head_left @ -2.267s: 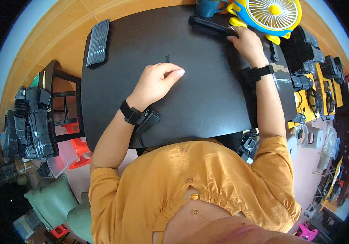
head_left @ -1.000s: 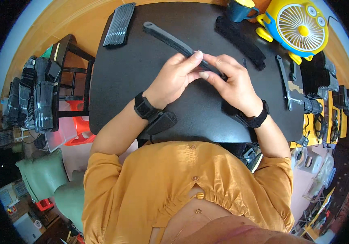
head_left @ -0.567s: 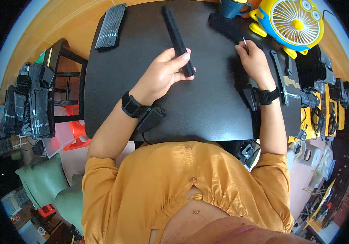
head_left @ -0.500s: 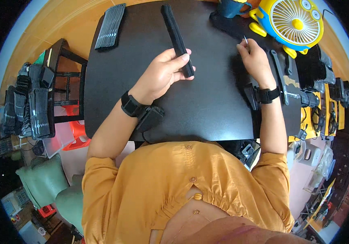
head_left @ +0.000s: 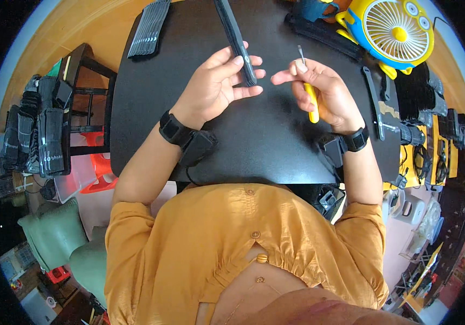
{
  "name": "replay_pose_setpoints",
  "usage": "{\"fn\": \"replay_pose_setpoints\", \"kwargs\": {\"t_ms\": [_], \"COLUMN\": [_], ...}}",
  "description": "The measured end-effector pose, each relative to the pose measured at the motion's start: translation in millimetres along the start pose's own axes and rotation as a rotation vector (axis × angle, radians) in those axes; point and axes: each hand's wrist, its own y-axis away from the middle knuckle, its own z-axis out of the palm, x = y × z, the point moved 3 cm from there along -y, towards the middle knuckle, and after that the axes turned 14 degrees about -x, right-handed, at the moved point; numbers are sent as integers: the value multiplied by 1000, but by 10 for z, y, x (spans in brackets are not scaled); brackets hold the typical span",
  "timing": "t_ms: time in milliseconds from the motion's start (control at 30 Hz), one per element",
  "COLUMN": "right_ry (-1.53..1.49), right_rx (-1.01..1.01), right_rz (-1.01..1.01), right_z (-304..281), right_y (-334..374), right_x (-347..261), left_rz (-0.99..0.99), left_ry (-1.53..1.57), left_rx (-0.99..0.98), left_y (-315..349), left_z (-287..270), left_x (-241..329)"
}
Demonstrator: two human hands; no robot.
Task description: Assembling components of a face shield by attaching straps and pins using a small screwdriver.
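My left hand (head_left: 216,81) grips the lower end of a long narrow black strip (head_left: 233,35), thumb on its face and fingers behind. The strip slants up and left past the picture's top edge; a smooth, slightly shiny side shows. My right hand (head_left: 322,89), just to the right, is closed around a small tool with a yellow handle (head_left: 312,103) and a thin metal tip pointing up. Its index finger stretches toward the strip without touching it. Both hands are above the dark table (head_left: 265,146).
A neat row of black strips (head_left: 148,32) lies at the far left. Another long black piece (head_left: 324,37) lies near a dark blue mug (head_left: 314,10) and a yellow-and-blue fan (head_left: 392,35). Flat black bars (head_left: 373,103) rest at the right edge. A dark stool (head_left: 53,141) carries bundled black pieces.
My right hand has moved left toward the strip, and the tool's yellow handle now shows. My left hand has risen slightly, turning the strip so its smooth side shows.
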Motion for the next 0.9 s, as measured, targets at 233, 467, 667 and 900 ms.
{"fn": "replay_pose_setpoints", "kwargs": {"t_ms": [233,467,667,900], "right_ry": [-55,117,774,1115], "right_rx": [-37,123,125,158], "right_rz": [17,68,61,-62], "right_z": [5,58,220,359], "right_y": [-11,-19,-11,-6], "right_x": [54,102,160,181], "left_rz": [13,10,-5,13], "left_ry": [-47,-94,12,77], "left_rx": [-26,-12,-67,-100], "left_y": [-28,-36,-48,-38], "left_z": [-17,-13,-35,-8], "left_x": [-14,-27,-60,-88]}}
